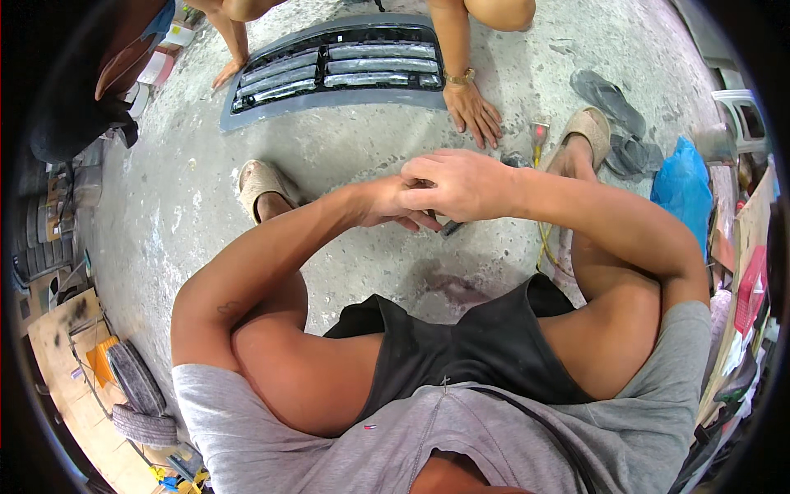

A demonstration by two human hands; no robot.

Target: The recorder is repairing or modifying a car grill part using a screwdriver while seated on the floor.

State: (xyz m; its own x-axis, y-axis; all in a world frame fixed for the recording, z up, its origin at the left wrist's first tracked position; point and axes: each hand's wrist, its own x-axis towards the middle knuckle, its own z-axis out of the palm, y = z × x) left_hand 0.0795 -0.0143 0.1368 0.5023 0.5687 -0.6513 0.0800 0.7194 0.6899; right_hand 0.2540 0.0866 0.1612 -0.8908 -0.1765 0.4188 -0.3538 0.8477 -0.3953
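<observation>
Status: we find the grille panel (362,66) lying flat on the concrete floor (206,173), toward the far edge of the floor in view, beyond the wearer's feet. It appears to be in one piece. Its surround is a fairly even matte grey; its slats look patchy, silvery and streaked. From this we judge the surround further along than the slats, but cannot tell which surfaces count as finished. Neither of the wearer's hands touches the panel, so we read the moment as a pause in handling it.

Hands: the right hand (465,183) lies over the left hand (385,200), the two meeting nearer us than the panel. We note the right fingers bent and the left fingers partly extended below. A small dark item (451,227) shows just beneath; we cannot tell whether it is gripped or lies on the floor, so the grip of both is undetermined.

Across from us, a co-worker's watch-side hand (475,114) is spread on the floor beside the panel's right end; the co-worker's other hand (230,72) is at its left end.
</observation>
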